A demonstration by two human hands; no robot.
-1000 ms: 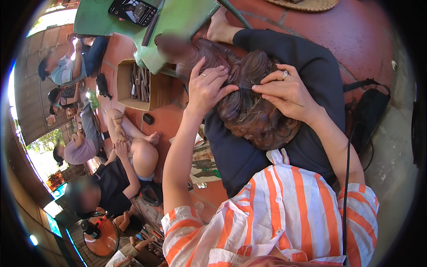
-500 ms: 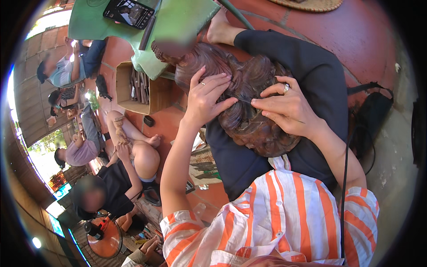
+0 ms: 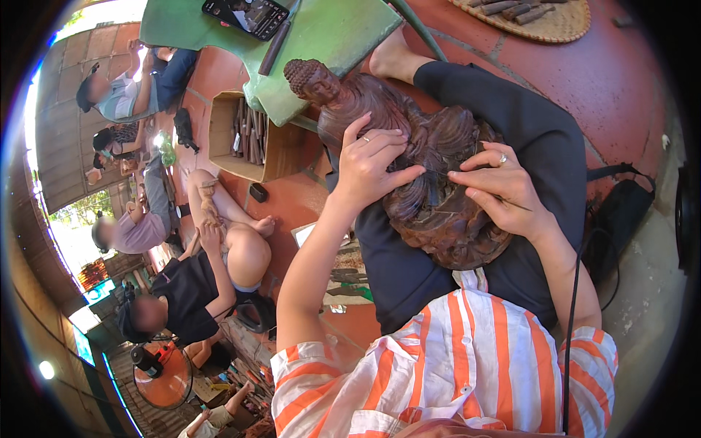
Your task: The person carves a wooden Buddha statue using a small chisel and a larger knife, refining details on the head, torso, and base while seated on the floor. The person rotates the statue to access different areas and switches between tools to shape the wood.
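A dark brown carved Buddha statue [image 3: 438,219] lies tilted across my lap, its head with a knobbed crown [image 3: 310,77] toward the upper left. My left hand [image 3: 371,162] grips the statue's side, with bent fingers over its chest and the thumb stretched toward its folded lap. Pinched between the thumb and fingers of my right hand [image 3: 507,188] is a thin dark rod-like tool [image 3: 520,206]. Its back end sticks out past the palm. The front end reaches the carved folds close to my left thumb, where its exact contact is hard to make out.
A green plastic chair [image 3: 328,36] at the top holds a phone [image 3: 247,16] and a dark stick tool [image 3: 274,48]. Beside it, a cardboard box [image 3: 223,139] contains several tools. More lie on a woven tray [image 3: 558,31]. At left, a co-worker [image 3: 193,292] holds a small carved figure [image 3: 209,201].
The view has shifted, so the scene sits further right and lower, and the statue's head now shows fully. Both hands stay on the same area, with the thin tool still in my right.
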